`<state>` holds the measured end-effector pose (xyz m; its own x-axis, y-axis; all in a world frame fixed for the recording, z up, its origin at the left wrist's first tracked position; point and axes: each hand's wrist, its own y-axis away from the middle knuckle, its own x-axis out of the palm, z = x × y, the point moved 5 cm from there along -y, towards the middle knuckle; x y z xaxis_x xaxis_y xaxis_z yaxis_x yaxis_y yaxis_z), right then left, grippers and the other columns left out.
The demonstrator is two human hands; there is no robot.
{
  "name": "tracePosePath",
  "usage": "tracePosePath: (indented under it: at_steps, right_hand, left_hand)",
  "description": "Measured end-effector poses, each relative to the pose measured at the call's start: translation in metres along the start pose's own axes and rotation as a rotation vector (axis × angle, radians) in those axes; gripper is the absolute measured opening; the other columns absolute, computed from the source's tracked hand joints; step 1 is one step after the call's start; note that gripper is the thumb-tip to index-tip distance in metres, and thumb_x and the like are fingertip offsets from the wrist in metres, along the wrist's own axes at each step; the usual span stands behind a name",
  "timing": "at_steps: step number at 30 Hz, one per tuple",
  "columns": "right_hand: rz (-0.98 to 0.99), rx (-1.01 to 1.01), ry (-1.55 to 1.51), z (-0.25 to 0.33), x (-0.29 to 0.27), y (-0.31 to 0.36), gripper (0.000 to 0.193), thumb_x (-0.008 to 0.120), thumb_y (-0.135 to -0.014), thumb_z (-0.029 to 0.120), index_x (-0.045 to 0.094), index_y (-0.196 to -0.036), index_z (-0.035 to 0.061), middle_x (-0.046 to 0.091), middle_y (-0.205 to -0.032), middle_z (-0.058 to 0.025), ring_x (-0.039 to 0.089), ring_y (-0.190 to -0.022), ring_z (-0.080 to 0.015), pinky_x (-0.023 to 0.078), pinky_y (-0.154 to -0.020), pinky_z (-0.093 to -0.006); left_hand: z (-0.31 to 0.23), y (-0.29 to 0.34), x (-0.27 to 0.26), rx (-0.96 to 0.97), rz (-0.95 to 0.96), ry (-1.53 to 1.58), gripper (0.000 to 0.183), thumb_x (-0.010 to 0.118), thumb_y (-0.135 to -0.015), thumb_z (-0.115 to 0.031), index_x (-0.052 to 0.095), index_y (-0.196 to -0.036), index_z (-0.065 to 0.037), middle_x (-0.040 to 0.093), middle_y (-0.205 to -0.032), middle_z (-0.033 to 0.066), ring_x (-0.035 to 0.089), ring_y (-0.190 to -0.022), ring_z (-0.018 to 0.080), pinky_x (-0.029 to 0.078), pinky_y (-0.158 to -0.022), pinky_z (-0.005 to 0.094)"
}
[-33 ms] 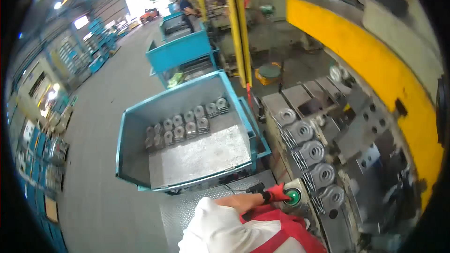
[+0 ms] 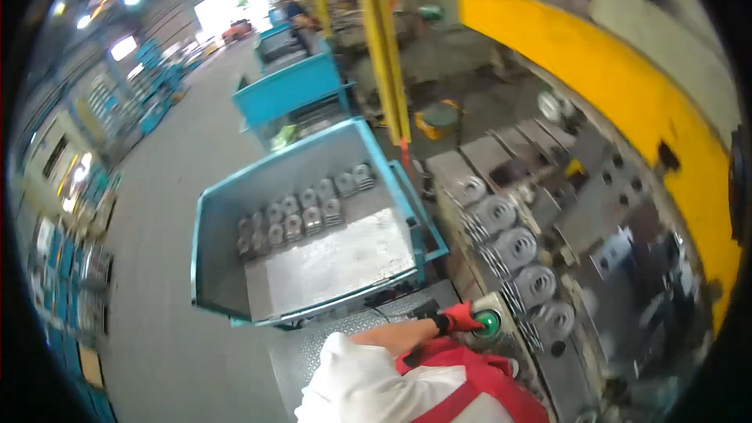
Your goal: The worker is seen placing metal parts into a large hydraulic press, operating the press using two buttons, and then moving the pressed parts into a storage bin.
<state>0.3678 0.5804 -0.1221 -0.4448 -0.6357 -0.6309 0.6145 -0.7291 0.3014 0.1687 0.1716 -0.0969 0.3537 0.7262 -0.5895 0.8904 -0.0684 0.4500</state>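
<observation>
Head view. Left hand (image 2: 458, 318), in a red glove, reaches to the left rim of a green button (image 2: 488, 324) on a pale control box (image 2: 501, 351). Fingertips at the button's edge; spread of the fingers too small to tell. Right hand out of sight, so its state cannot be told.

Box sits beside the near left corner of a machine bed (image 2: 562, 376). Along the bed's left edge, a row of five stacks of ring-ended metal parts (image 2: 515, 245), running from near the button toward the far left corner. Rings face up; stack sides slope toward the left edge. Dark tooling (image 2: 603, 188) right of the row; a yellow beam (image 2: 580, 59) crosses above the bed's right side.

Left of the bed, a blue cart (image 2: 274, 168). More of the same parts (image 2: 311, 218) stand inside in two rows near its far wall; pale floor plate (image 2: 337, 254) shows toward the near edge. Second blue cart (image 2: 290, 94) beyond, with a co-worker (image 2: 296, 12) past it.
</observation>
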Motion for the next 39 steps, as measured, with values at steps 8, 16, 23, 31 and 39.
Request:
tracePosePath:
  at_steps: [8, 16, 23, 31, 39]
  right_hand:
    - [-0.093, 0.036, -0.231, -0.032, -0.019, 0.041, 0.084, 0.073, -0.060, 0.031, 0.029, -0.118, -0.0101, 0.047, -0.109, -0.0235, 0.046, -0.098, -0.0331, 0.037, -0.084, -0.0368]
    - [-0.193, 0.214, -0.063, 0.005, -0.038, 0.074, 0.102, 0.067, -0.061, 0.051, 0.018, -0.126, -0.0113, 0.032, -0.124, -0.0309, 0.032, -0.118, -0.0363, 0.028, -0.097, -0.0369]
    - [-0.245, 0.243, -0.049, -0.016, -0.021, 0.086, 0.101, 0.065, -0.062, 0.052, 0.016, -0.127, -0.0081, 0.032, -0.122, -0.0317, 0.032, -0.114, -0.0420, 0.027, -0.095, -0.0417]
    - [-0.211, 0.126, -0.105, 0.032, -0.033, 0.081, 0.095, 0.069, -0.060, 0.045, 0.023, -0.122, -0.0104, 0.040, -0.113, -0.0308, 0.042, -0.104, -0.0419, 0.037, -0.086, -0.0427]
    - [-0.080, 0.270, -0.220, 0.026, -0.077, 0.076, 0.066, 0.062, -0.073, 0.036, 0.038, -0.122, -0.0015, 0.051, -0.110, -0.0204, 0.047, -0.107, -0.0283, 0.037, -0.089, -0.0338]
  left_hand:
    - [-0.208, 0.048, -0.093, 0.767, -0.214, 0.256, 0.047, 0.062, -0.073, -0.021, 0.047, -0.113, -0.002, 0.055, -0.101, 0.0182, 0.053, -0.094, 0.0296, 0.041, -0.082, 0.0339]
    - [-0.433, 0.019, -0.044, 1.239, -0.193, 0.082, 0.062, 0.062, -0.071, -0.025, 0.034, -0.122, -0.003, 0.047, -0.111, 0.0220, 0.045, -0.103, 0.0371, 0.038, -0.084, 0.0401]
    - [-0.548, -0.105, 0.018, 0.795, -0.240, -0.391, 0.091, 0.057, -0.065, -0.053, 0.023, -0.126, 0.004, 0.040, -0.118, 0.0285, 0.041, -0.111, 0.0361, 0.035, -0.092, 0.0384]
    - [-0.587, -0.258, 0.055, 1.153, -0.311, -1.084, 0.041, 0.064, -0.063, -0.025, 0.053, -0.100, -0.011, 0.058, -0.094, 0.0110, 0.056, -0.093, 0.0271, 0.046, -0.077, 0.0383]
    - [-0.570, -0.128, 0.000, 1.115, -0.338, -0.264, 0.076, 0.067, -0.066, -0.037, 0.028, -0.121, -0.002, 0.058, -0.095, 0.0161, 0.058, -0.084, 0.0240, 0.044, -0.077, 0.0297]
